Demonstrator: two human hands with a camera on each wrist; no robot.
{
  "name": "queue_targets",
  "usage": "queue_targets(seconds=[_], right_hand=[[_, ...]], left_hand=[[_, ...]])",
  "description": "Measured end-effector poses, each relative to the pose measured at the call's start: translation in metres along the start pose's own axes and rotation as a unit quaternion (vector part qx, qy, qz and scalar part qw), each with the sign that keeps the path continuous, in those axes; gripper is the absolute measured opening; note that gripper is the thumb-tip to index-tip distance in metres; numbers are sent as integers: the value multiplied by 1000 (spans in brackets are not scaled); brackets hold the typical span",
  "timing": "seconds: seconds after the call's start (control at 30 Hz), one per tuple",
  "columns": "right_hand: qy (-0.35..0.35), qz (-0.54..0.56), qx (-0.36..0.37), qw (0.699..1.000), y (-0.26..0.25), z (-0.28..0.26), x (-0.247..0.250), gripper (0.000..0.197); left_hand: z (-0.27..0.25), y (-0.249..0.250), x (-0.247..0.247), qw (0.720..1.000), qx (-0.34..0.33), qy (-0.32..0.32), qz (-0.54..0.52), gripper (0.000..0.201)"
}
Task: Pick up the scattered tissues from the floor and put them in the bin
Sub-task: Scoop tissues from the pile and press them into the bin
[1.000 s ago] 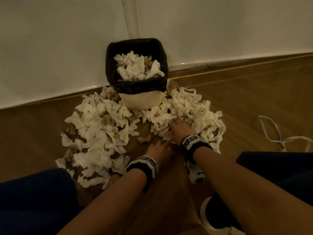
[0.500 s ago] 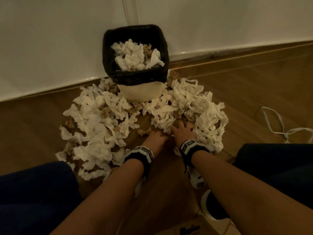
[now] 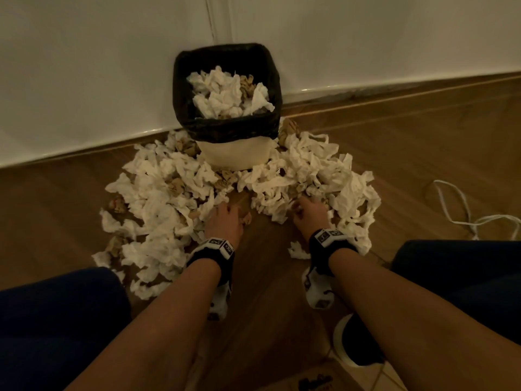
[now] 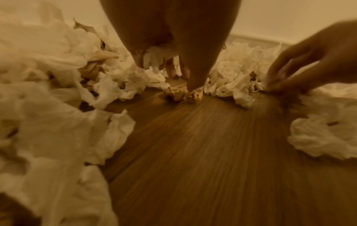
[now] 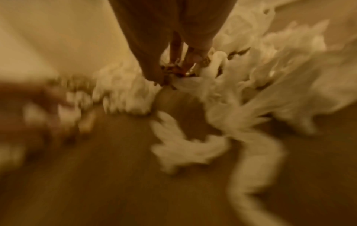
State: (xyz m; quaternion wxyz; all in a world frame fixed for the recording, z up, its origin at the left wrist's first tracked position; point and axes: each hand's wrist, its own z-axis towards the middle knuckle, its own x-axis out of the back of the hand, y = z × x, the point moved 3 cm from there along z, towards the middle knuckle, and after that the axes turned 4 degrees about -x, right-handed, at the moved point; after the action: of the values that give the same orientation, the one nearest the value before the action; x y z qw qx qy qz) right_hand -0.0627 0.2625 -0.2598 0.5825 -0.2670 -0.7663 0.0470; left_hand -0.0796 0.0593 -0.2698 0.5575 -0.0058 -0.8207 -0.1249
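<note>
Where left hand [image 3: 225, 221] digs, crumpled white tissues [image 3: 158, 204] pile softly.

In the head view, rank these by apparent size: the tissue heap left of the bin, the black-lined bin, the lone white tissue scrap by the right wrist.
1. Heap of white tissues left of the bin, clearly the widest.
2. Black-lined cream bin; it stands farther off, so it may look smaller than it is.
3. Lone white tissue scrap.

place: home room | cues: wood floor [image 3: 394, 153]; white wall [image 3: 84, 66]; lined bin [image 3: 225, 128]; cord [image 3: 456, 210]
</note>
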Motion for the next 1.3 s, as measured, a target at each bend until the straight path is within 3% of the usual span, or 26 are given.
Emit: queue_targets(seconds=[0.07, 0.2, 0.3, 0.4, 0.43, 0.63, 0.77, 0.9, 0.93, 1.03, 1.1, 1.13, 1.2, 1.23, 1.3], right_hand=[[47, 149, -40, 987, -5, 3, 9, 25], [68, 435, -150, 885, -8, 10, 18, 37], [18, 592, -228, 773, -10, 16, 12, 42], [-82, 705, -280, 646, -12, 14, 2, 8], [-103, 713, -306, 622, -10, 12, 0, 15], [-136, 738, -365, 552, -5, 2, -7, 27], [-132, 726, -366, 567, -4, -2, -5, 31], [-171, 765, -346, 515, -6, -1, -1, 30], [-194, 762, -328, 523, -8, -1, 2, 31], [-250, 720, -261, 592, -17, -1, 14, 36], [-225, 704, -252, 625, -23, -1, 25, 49], [-208, 707, -258, 625, -26, 1, 32, 54], [-198, 707, -266, 625, -38, 2, 49, 58], [-197, 694, -258, 643, -46, 3, 59, 58], [-184, 643, -237, 705, -62, 8, 78, 54]], left_hand=[[0, -3, -2, 1000, 0, -14, -1, 50], [1, -5, -4, 999, -7, -43, -15, 45], [1, -6, -5, 997, 12, -79, 5, 35], [0, -8, -6, 995, 5, -93, 31, 37], [-2, -9, -6, 995, 2, -93, 27, 38], [-1, -8, -3, 995, 26, -92, -13, 43], [1, -5, -3, 990, 67, -57, -111, 42], [1, 3, 5, 981, 27, -18, -189, 43], [1, 5, 9, 978, 12, -11, -209, 39], [3, 7, 25, 965, 18, 23, -261, 21], [3, 10, 38, 948, 40, 17, -315, 14], [3, 13, 46, 929, 47, -8, -368, 11], [2, 20, 69, 885, 51, -42, -462, 34], [2, 23, 83, 878, 48, -37, -475, 46], [6, 26, 116, 895, 24, 20, -446, 48]])
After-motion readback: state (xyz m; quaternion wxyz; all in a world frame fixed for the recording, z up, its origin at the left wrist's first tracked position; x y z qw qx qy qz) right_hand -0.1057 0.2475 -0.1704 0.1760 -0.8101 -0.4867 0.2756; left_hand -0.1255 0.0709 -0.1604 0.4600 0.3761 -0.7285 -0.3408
